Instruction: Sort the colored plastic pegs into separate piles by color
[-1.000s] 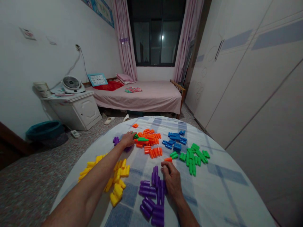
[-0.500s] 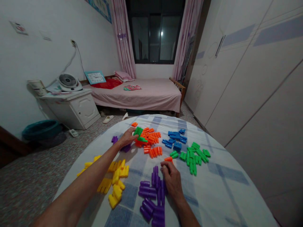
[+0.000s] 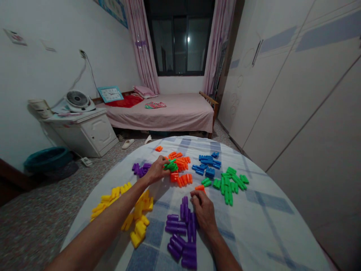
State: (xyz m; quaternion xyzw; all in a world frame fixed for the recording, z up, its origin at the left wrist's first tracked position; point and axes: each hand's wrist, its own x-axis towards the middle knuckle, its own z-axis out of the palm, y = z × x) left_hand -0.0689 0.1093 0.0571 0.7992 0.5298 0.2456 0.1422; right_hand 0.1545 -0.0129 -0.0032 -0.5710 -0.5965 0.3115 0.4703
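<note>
On the surface (image 3: 254,226), green pieces (image 3: 170,165) are grasped by the left hand (image 3: 157,172) at the orange pile (image 3: 182,180). The grip of the right hand (image 3: 203,209) cannot be determined. A bed (image 3: 180,113) is located beyond the pile.

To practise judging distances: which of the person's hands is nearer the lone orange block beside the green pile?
Right. The right hand lies just short of the lone orange block, nearly touching it; the left hand is farther off to its left, gripping green blocks.
</note>
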